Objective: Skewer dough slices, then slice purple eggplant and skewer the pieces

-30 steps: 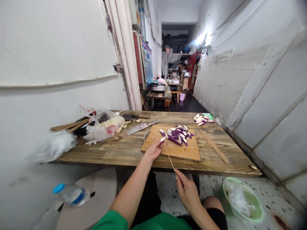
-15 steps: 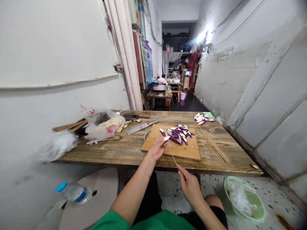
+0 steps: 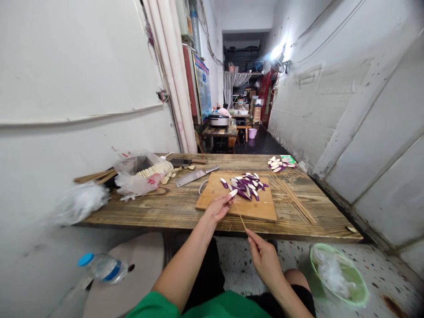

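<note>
My left hand [image 3: 219, 206] pinches an eggplant slice [image 3: 233, 193] at the near edge of the wooden cutting board [image 3: 265, 210]. My right hand [image 3: 264, 257] hovers below the table edge, fingers closed on the lower end of a thin bamboo skewer [image 3: 240, 217] whose tip points up at the slice. A pile of purple and white eggplant slices [image 3: 247, 183] lies on the board just beyond my left hand.
A cleaver [image 3: 194, 176] lies left of the board. Loose skewers [image 3: 293, 198] and more slices [image 3: 278, 164] sit to the right. Plastic bags [image 3: 141, 174] crowd the table's left end. A green lined bin [image 3: 339, 274] stands on the floor at right, a water bottle [image 3: 101, 268] at left.
My left hand has carried the slice slightly right and up along the board. My right hand has shifted a little right with the skewer. The view has tilted slightly.
</note>
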Demonstrator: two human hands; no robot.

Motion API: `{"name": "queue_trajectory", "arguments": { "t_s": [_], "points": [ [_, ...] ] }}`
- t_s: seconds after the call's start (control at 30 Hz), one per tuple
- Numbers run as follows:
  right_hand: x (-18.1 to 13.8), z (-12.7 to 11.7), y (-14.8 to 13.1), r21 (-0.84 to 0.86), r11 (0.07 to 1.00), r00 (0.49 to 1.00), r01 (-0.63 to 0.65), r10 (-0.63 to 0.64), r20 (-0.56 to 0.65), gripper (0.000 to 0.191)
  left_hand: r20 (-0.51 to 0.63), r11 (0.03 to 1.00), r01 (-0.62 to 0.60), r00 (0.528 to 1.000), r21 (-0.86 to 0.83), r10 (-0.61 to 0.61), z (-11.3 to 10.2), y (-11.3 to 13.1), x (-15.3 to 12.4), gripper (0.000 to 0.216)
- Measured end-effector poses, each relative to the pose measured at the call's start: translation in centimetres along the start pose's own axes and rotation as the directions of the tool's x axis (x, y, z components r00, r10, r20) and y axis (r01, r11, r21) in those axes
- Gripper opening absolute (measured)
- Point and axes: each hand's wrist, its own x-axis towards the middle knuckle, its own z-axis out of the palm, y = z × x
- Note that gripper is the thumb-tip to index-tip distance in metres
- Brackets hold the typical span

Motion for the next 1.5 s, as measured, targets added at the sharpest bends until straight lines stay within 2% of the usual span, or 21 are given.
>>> {"name": "queue_trajectory", "arguments": {
  "t_s": [0.17, 0.37, 0.63, 0.8, 0.9, 0.97, 1.07, 1.17, 1.27, 1.3, 1.37, 1.4, 1.43, 1.5],
  "points": [
    [-0.1, -0.3, -0.3, 0.069, 0.998, 1.0, -0.01, 0.012, -0.02, 0.037, 0.053, 1.0, 0.008, 0.999, 0.021, -0.009, 0.3, -0.2, -0.3, 0.004],
    [0.0, -0.1, -0.6, 0.058, 0.998, 0.999, -0.014, 0.016, -0.042, 0.036, 0.082, 0.998, 0.059, 0.995, 0.022, -0.06, 0.6, -0.2, -0.8, 0.007],
    [0.4, -0.2, -0.9, 0.149, 0.987, 0.994, -0.055, 0.068, -0.083, 0.035, 0.049, 0.998, 0.046, 0.998, 0.038, -0.048, 0.6, -0.2, -1.5, 0.007],
    [0.9, -0.2, -0.7, 0.289, 0.951, 0.992, -0.112, 0.126, -0.028, 0.04, 0.025, 0.995, -0.001, 1.0, 0.096, -0.001, 1.0, 0.9, -2.0, 0.006],
    [1.3, 0.1, -0.5, 0.402, 0.898, 0.984, -0.179, 0.166, 0.067, 0.044, 0.091, 0.98, 0.026, 0.995, 0.195, -0.045, 1.5, 1.2, -2.6, 0.014],
    [1.7, 0.3, -0.4, 0.444, 0.872, 0.979, -0.204, 0.185, 0.087, 0.047, 0.164, 0.963, 0.068, 0.98, 0.262, -0.114, 1.9, 0.6, -3.3, 0.023],
    [2.4, 0.2, -0.2, 0.407, 0.898, 0.984, -0.167, 0.175, 0.019, 0.042, 0.239, 0.937, 0.112, 0.951, 0.33, -0.198, 2.6, -1.6, -4.7, 0.03],
    [2.8, -0.2, 0.4, 0.302, 0.946, 0.99, -0.118, 0.134, -0.032, 0.035, 0.208, 0.946, 0.077, 0.967, 0.316, -0.148, 2.8, -4.3, -5.9, 0.033],
    [2.6, -0.6, 1.5, 0.274, 0.955, 0.99, -0.115, 0.132, -0.045, 0.032, 0.222, 0.929, 0.001, 0.971, 0.369, -0.089, 2.4, -5.4, -5.8, 0.036],
    [2.5, -0.7, 2.0, 0.291, 0.948, 0.988, -0.127, 0.148, -0.05, 0.032, 0.229, 0.905, -0.038, 0.971, 0.423, -0.066, 2.1, -5.3, -5.3, 0.037],
    [2.2, -0.8, 3.0, 0.35, 0.922, 0.979, -0.169, 0.199, -0.052, 0.034, 0.192, 0.806, -0.166, 0.979, 0.568, 0.066, 1.5, -4.2, -3.5, 0.035],
    [2.0, -0.8, 3.5, 0.382, 0.904, 0.973, -0.193, 0.226, -0.045, 0.035, 0.166, 0.711, -0.26, 0.966, 0.653, 0.2, 1.1, -3.4, -2.2, 0.032],
    [1.8, -0.7, 4.0, 0.412, 0.885, 0.968, -0.216, 0.251, -0.031, 0.036, 0.151, 0.584, -0.339, 0.926, 0.738, 0.347, 0.7, -2.5, -0.8, 0.028],
    [1.5, -0.6, 4.8, 0.464, 0.848, 0.958, -0.258, 0.286, 0.01, 0.037, 0.262, 0.274, -0.433, 0.831, 0.859, 0.491, -0.1, -0.6, 2.1, 0.028]
  ]
}}
